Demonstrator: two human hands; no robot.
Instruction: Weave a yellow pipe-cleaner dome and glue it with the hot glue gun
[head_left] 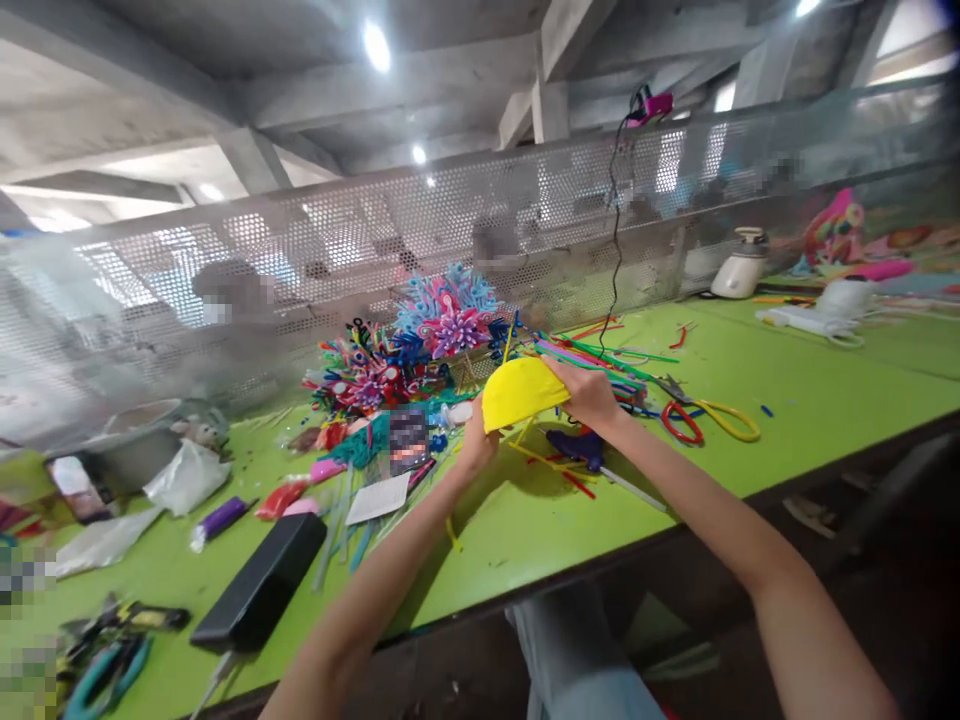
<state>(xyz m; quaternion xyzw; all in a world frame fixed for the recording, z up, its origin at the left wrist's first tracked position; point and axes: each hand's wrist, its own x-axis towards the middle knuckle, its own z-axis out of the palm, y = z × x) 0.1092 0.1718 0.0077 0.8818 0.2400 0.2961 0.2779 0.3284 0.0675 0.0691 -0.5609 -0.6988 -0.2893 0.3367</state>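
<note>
A bright yellow dome-shaped piece [525, 393], smooth on the side I see, is held up above the table between both hands. My left hand [478, 440] grips its lower left edge, with the fingers mostly hidden behind it. At the upper right edge, my right hand [589, 392] is closed on the same piece. Thin yellow strips stick out above and below it; I cannot tell whether they are attached. Just under my right hand lies a dark blue glue gun [577, 447] with short red and yellow strips around it.
Scissors [712, 418] with red and yellow handles lie to the right. Bunches of pipe-cleaner flowers [454, 310] stand behind my hands, against a perforated metal screen [555, 190]. A black box [262, 580] and pliers [109, 670] are at left, a white spray bottle [741, 265] far right.
</note>
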